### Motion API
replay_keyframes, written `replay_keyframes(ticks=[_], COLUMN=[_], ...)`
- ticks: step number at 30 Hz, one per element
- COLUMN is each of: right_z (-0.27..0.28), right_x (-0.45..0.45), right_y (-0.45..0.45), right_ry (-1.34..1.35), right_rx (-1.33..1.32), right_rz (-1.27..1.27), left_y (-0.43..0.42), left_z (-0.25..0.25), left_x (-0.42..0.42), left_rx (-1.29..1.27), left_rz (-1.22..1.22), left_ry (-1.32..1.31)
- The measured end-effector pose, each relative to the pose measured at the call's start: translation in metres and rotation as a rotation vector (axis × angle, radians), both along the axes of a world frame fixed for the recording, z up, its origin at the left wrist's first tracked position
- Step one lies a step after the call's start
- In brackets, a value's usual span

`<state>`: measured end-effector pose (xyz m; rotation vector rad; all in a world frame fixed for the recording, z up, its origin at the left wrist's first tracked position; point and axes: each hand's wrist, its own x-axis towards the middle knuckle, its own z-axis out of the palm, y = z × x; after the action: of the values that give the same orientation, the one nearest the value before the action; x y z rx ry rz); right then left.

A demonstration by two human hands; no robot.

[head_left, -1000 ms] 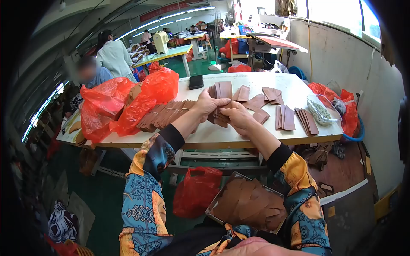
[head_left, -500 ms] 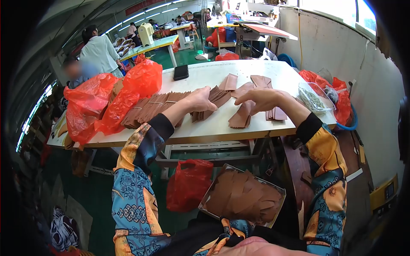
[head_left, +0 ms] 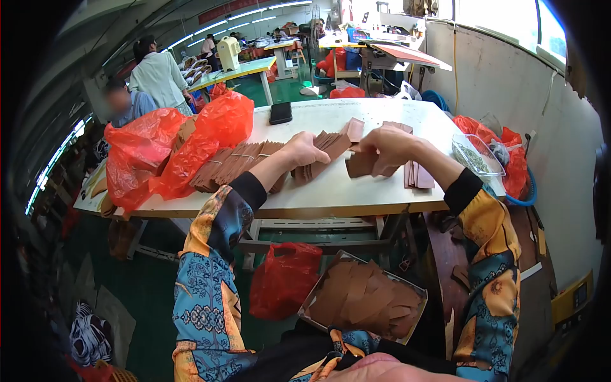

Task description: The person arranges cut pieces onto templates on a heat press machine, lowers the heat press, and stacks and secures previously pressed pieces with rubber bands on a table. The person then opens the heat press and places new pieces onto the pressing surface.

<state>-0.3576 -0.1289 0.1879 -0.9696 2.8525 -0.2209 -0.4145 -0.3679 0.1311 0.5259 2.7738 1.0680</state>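
Note:
My left hand (head_left: 301,150) is at the middle of the white table, its thumb lying across a fanned stack of brown pieces (head_left: 328,150); its other fingers are partly hidden. To the right, my right hand (head_left: 396,146) is bent downward with its fingers closed on a few brown pieces (head_left: 360,165), a little above the tabletop. Left of my left hand lies a long row of brown bundles (head_left: 223,167) tied with light bands. Brown pieces (head_left: 354,129) lie behind the hands, and a small fanned group (head_left: 418,176) is beside my right hand.
Red plastic bags (head_left: 219,127) cover the left of the table (head_left: 356,207). A black phone (head_left: 280,113) lies at the back, a clear tray (head_left: 474,155) at the right. Below are a box of brown pieces (head_left: 366,296) and a red bag (head_left: 283,280). People (head_left: 159,76) are at the left.
My hands were together on a stack at first, then moved apart. My right hand has since closed on brown pieces that lay on the table and lifted them slightly. The view has shifted a little.

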Motion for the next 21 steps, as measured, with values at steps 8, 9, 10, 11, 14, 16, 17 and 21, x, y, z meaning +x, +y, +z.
replay_keyframes(ticks=[8, 9, 10, 11, 14, 16, 17, 21], right_z=[-0.054, -0.058, -0.062, -0.065, -0.070, -0.072, -0.072, -0.075], right_x=[0.011, 0.014, 0.009, 0.008, 0.010, 0.013, 0.017, 0.019], right_y=[-0.027, -0.031, -0.031, -0.030, -0.031, -0.033, -0.031, -0.007], right_ry=[-0.568, -0.607, -0.690, -0.718, -0.769, -0.762, -0.743, -0.357], right_rx=[-1.297, -1.352, -1.396, -1.446, -1.554, -1.567, -1.508, -1.137], right_rz=[-0.251, -0.260, -0.246, -0.232, -0.202, -0.202, -0.222, -0.325], left_y=[0.001, 0.002, 0.004, 0.005, 0.003, 0.004, 0.004, 0.008], left_z=[0.018, 0.017, 0.015, 0.014, 0.010, 0.006, 0.004, 0.019], left_x=[0.021, 0.024, 0.027, 0.029, 0.032, 0.032, 0.026, 0.022], left_rx=[0.552, 0.577, 0.602, 0.627, 0.588, 0.455, 0.353, -0.020], left_rz=[-0.115, -0.115, -0.115, -0.115, -0.222, -0.245, -0.264, -0.321], left_ry=[-0.285, -0.313, -0.341, -0.370, -0.293, -0.170, -0.112, 0.124])
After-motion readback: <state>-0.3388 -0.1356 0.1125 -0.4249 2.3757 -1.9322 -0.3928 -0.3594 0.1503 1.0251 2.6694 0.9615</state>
